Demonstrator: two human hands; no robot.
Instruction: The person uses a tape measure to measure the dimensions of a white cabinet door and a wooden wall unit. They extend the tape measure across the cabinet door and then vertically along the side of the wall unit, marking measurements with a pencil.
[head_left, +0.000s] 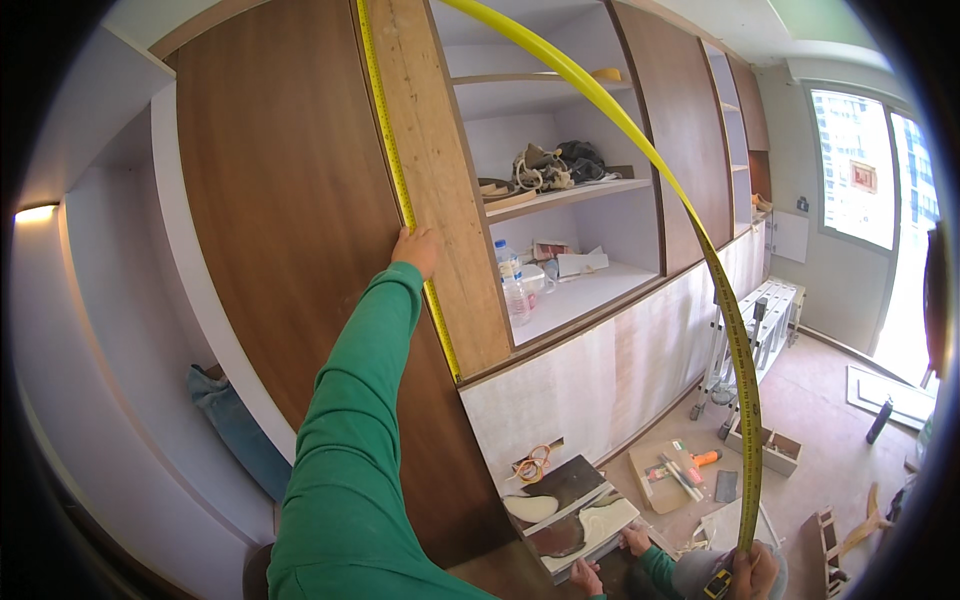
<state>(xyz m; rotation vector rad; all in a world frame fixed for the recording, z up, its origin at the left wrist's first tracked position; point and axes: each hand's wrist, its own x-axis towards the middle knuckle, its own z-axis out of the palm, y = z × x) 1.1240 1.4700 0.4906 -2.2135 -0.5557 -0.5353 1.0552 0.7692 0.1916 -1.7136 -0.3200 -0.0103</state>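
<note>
A yellow tape measure blade (397, 185) runs down the edge of a bare wood strip (425, 140), beside a brown cabinet door (275, 180). My left hand (416, 251), at the end of a green sleeve, presses the blade against the wood with its fingers closed. From the top, more of the blade arches over to the right and comes down to my right hand (756, 574). That hand is closed around the tape measure, whose black and yellow case (718, 583) shows beside the fingers at the lower edge.
Open shelves (570, 200) hold bottles and a bundle of straps. Below, a co-worker's hands (634, 541) touch a board smeared with cream paste (605, 520). A metal step bench (765, 320), an orange-handled tool (707, 458) and a wooden box (775, 450) stand or lie on the floor.
</note>
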